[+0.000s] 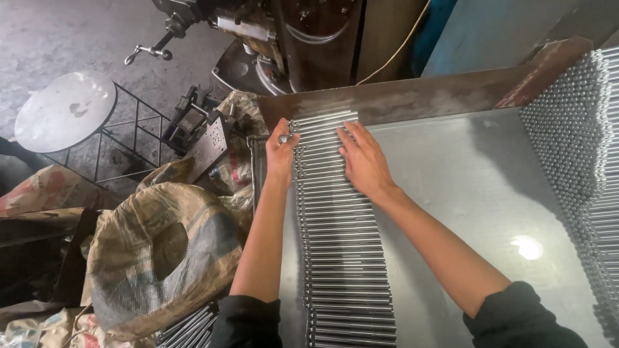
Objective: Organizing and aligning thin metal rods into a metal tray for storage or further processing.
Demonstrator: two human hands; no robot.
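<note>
Left hand (281,153) grips rod ends, right hand (362,160) open, flat on row of thin steel rods (342,258), squaring them w/ the grey metal counter (477,187) edge.

We have one view only, from a camera worn on our head, tilted steeply down and forward over the grey sheet-metal table (464,193). It sits close, at arm's reach. Our sleeves enter at 6 o'clock; the dusty concrete floor (58,38) shows at 10 o'clock.
</note>
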